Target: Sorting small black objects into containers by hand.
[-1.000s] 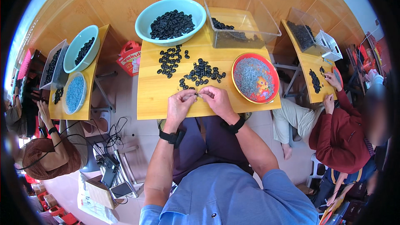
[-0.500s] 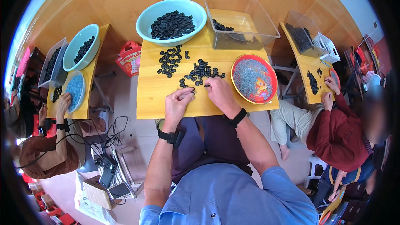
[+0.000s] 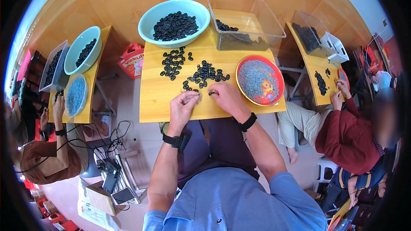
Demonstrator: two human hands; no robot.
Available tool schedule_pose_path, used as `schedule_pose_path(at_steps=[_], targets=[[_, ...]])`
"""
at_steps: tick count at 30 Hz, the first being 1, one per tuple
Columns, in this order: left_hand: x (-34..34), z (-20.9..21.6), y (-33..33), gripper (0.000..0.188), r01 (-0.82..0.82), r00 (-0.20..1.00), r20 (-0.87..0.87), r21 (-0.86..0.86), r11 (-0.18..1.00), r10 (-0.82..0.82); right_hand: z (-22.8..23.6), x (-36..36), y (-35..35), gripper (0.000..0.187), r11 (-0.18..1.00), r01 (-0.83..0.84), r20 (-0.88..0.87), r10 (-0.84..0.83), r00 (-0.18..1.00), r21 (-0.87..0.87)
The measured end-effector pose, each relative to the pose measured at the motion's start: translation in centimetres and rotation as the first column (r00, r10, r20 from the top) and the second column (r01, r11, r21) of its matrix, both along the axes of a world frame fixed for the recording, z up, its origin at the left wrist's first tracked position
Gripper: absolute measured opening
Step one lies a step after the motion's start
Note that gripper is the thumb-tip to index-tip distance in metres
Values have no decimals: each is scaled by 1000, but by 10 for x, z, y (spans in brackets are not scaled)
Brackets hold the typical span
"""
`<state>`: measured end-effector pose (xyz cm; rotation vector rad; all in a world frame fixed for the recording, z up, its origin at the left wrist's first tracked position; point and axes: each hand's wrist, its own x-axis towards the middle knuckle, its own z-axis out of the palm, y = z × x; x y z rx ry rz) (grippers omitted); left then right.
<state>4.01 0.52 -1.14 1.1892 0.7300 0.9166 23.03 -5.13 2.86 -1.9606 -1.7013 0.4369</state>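
Right hand [image 3: 227,97] has parted from left hand [image 3: 183,106], separately pinching a black piece [image 3: 211,93]; left's fingertips close together, any contents unclear.

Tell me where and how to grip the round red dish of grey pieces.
Take the red dish by its raised rim, at its left and right sides together, coming from the near side. The clear tub stands just behind it, so the near side looks easier. Small grey pieces lie loose inside, so a two-sided, level hold seems safest.
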Motion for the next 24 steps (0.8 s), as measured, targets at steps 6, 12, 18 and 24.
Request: schedule_pose_path(at_steps=[6, 12, 18, 24], targets=[[1, -1, 0, 17, -62, 996, -64, 21, 998, 63, -9, -2, -3, 10, 999, 7, 14, -8, 1000, 44], [2, -1, 0, 18, -81, 997, -8, 53, 995, 82, 0, -5, -8, 12, 999, -41, -139, 44, 989, 27], [1, -3, 2, 22, -31, 998, -53, 55, 998, 34, 5, -15, -7, 14, 992, -56, -242, 82, 967, 112], [3, 1, 1, 18, -22, 1000, 9, 0, 1000, 22, -12, -14, -4, 15, 998, 29, -629, 14, 777, 59]])
